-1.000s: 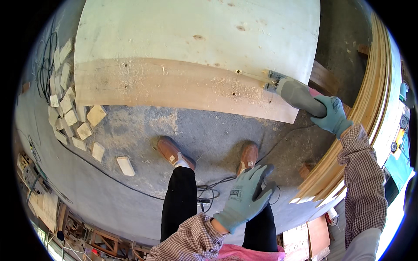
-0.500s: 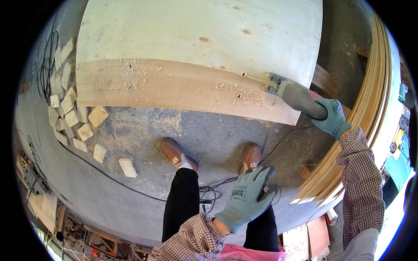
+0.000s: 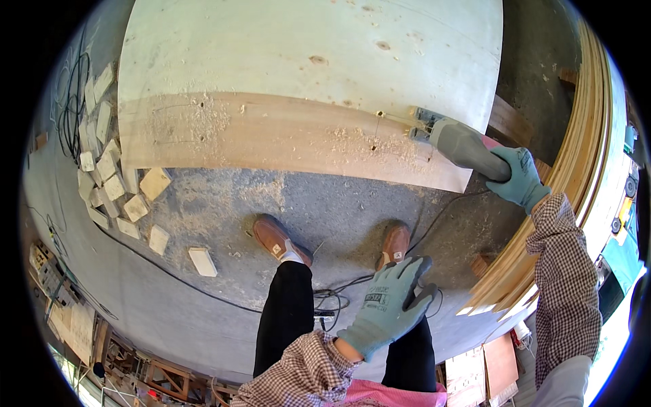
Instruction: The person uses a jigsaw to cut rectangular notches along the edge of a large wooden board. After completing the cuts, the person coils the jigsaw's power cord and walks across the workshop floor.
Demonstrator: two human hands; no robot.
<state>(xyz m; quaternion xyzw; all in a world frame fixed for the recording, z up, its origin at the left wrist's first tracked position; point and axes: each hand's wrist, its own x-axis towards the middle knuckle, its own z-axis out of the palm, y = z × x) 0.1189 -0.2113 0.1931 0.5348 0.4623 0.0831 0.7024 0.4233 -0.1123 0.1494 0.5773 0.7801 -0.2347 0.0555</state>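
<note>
My right hand (image 3: 518,178), in a blue-grey work glove, is closed around the rear grip of a grey jigsaw (image 3: 464,144). The jigsaw's metal base sits on a pale plywood sheet (image 3: 305,41), near its right front corner; the blade is hidden from view. Pencil lines, small drilled holes and scattered sawdust mark the sheet's browner front strip (image 3: 271,132). One hole (image 3: 380,114) lies just left of the base. My gloved left hand (image 3: 392,305) rests over my right thigh, holding nothing, its thumb apart from its stretched fingers.
Stacked long boards (image 3: 576,149) curve along the right side. Pale wood offcuts (image 3: 108,163) are heaped on the left, with a single block (image 3: 203,262) nearer my feet. A black cable (image 3: 176,277) crosses the grey floor and bunches between my shoes by a socket strip (image 3: 324,316).
The jigsaw, with my right hand on it, has shifted slightly left across the sheet, closer to the hole beside its base. My left hand stays on my thigh.
</note>
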